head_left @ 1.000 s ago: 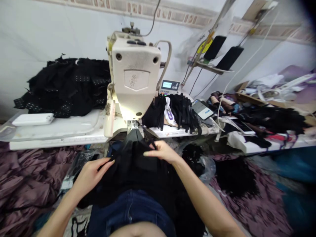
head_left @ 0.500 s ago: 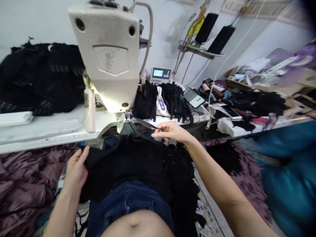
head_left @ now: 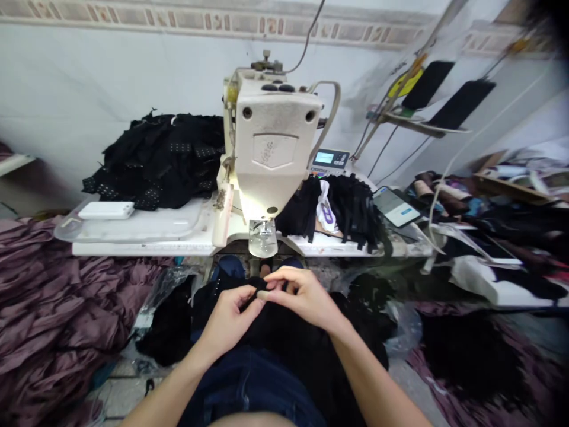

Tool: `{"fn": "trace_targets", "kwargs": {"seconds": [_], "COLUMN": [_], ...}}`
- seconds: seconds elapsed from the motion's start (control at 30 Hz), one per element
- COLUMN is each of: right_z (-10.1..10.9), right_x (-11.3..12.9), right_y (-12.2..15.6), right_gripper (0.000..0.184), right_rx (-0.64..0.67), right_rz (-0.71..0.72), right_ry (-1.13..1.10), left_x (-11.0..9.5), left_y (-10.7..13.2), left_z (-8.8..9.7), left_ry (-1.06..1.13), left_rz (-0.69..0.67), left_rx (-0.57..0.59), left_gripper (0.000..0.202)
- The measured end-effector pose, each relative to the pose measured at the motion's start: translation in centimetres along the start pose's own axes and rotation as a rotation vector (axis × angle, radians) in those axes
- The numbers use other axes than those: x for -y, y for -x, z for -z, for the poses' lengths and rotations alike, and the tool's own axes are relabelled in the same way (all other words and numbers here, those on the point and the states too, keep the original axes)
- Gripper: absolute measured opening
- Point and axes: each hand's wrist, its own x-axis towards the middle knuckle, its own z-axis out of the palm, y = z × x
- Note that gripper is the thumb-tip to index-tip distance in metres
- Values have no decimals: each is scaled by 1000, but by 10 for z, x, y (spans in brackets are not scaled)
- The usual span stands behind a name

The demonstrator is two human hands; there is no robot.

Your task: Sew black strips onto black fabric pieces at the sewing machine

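Note:
Black fabric point(head_left: 288, 338) lies over my lap, its upper edge raised between my two hands. My left hand point(head_left: 233, 311) pinches that edge with thumb and forefinger. Close against it, my right hand point(head_left: 300, 293) grips the same edge, thumb on top and fingers curled. The spot where the fingertips meet is partly hidden by the fingers. Just beyond my hands stands a white sewing machine point(head_left: 273, 142), its lit needle area and clear guard point(head_left: 262, 238) apart from the fabric.
Left of the machine, a heap of black cloth point(head_left: 164, 160) and a white flat box point(head_left: 106, 210) lie on the table. Black strips point(head_left: 355, 207), a phone point(head_left: 398, 206) and thread cones point(head_left: 462, 104) are at the right. Mauve fabric point(head_left: 57, 302) is piled at lower left.
The black fabric has come away from the needle area down to my lap. My hands, wide apart before, have come together on its edge. The view has shifted back and left.

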Motion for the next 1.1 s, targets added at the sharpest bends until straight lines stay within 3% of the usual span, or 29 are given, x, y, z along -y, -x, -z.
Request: {"fn": "trace_targets", "kwargs": {"seconds": [0.07, 0.17, 0.23, 0.3, 0.37, 0.43, 0.6, 0.7, 0.8, 0.93, 1.0, 1.1], "right_z": [-12, -9, -1, 5, 6, 2, -13, -21, -30, -32, -24, 4], "right_x": [5, 14, 18, 19, 14, 5, -17, -24, -33, -60, -79, -103], "right_y": [-8, -19, -28, -39, -50, -59, -64, -58, -47, -27, -19, -18], "right_gripper": [32, 36, 36, 37, 37, 35, 40, 40, 42, 59, 66, 66], "right_rx": [-14, -42, -103, -202, -277, -337, -528, -580, -543, -315, -235, -334], "right_rz": [35, 37, 77, 138, 163, 135, -28, -74, -113, -111, -122, -118], "right_ry": [-47, -199, -214, -121, -59, -109, -449, -524, -502, -382, -264, -86], "left_x": [-8, -21, -26, -27, -25, -23, -21, -21, -21, -20, -18, -14], "left_y": [-2, -6, -11, -18, -26, -33, -39, -39, -41, -42, -41, -36], "left_z": [1, 9, 18, 27, 35, 38, 28, 13, 0, -5, 0, 14], "left_ry": [-60, -179, -301, -469, -679, -873, -1084, -1121, -1176, -1201, -1164, -1062], "left_rz": [-45, -169, -353, -593, -791, -893, -854, -774, -711, -713, -741, -788], "left_rx": [14, -54, -167, -223, -184, -134, -209, -309, -396, -468, -459, -389], "left_gripper": [26, 22, 16, 28, 45, 51, 51, 49, 45, 46, 48, 48]}}
